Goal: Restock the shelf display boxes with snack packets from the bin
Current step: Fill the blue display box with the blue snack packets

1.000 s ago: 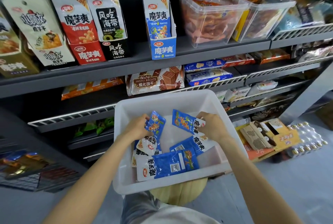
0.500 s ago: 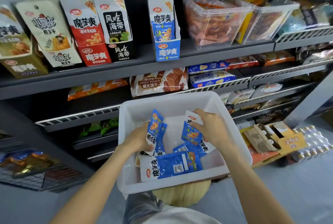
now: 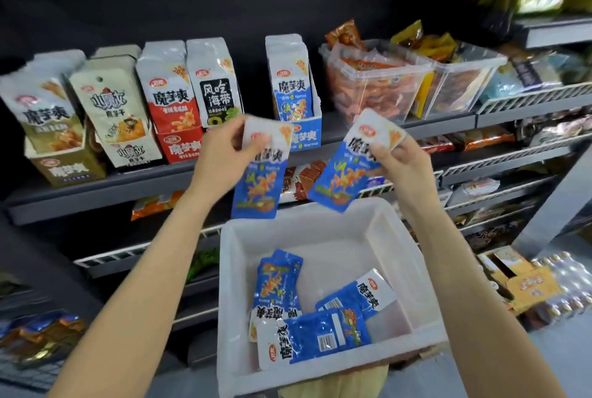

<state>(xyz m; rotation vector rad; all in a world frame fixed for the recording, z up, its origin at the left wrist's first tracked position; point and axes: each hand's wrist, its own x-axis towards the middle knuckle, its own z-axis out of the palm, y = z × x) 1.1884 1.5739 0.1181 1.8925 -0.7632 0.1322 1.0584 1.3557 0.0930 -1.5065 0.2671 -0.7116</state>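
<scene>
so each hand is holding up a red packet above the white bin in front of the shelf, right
Not quite: the packets are blue and white, not red. The head view shows the left hand and right hand each holding one above the white bin.

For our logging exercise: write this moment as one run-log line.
left hand: holds blue packet | right hand: holds second blue packet | both raised above white bin | target: blue display box on shelf

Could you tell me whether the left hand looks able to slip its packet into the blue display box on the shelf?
Probably yes: the left hand holds its blue packet raised just in front of the blue display box, with nothing between them.
</scene>
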